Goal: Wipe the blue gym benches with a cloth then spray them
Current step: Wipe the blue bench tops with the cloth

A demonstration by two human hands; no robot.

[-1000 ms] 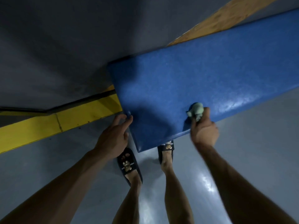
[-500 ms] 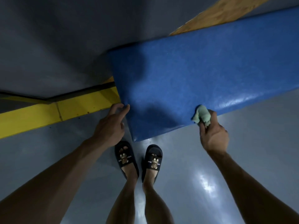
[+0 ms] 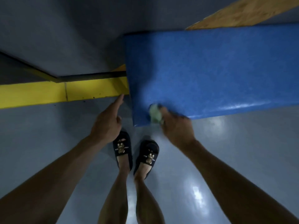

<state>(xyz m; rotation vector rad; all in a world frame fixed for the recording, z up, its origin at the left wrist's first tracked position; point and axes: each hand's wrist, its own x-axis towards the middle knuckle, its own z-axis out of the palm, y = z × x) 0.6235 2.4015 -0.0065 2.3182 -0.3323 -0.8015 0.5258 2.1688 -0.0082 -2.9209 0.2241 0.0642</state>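
Observation:
A blue padded gym bench (image 3: pixel 210 75) runs from the middle of the view out to the right edge, its end facing me. My right hand (image 3: pixel 176 128) is shut on a small pale green cloth (image 3: pixel 155 114), pressed against the bench's near edge close to its front corner; both are motion-blurred. My left hand (image 3: pixel 108 122) hovers just left of the bench end, off the pad, index finger stretched forward and holding nothing. No spray bottle is in view.
A yellow painted beam (image 3: pixel 48 92) with a dark rail above it runs left from the bench end. A wooden board (image 3: pixel 242 12) lies behind the bench. My feet in dark slippers (image 3: pixel 134 151) stand on the glossy grey floor (image 3: pixel 242 151) below the bench corner.
My right hand has swept the cloth left along the bench's near edge toward the front corner. My left hand has let go of the bench end and hangs free beside it.

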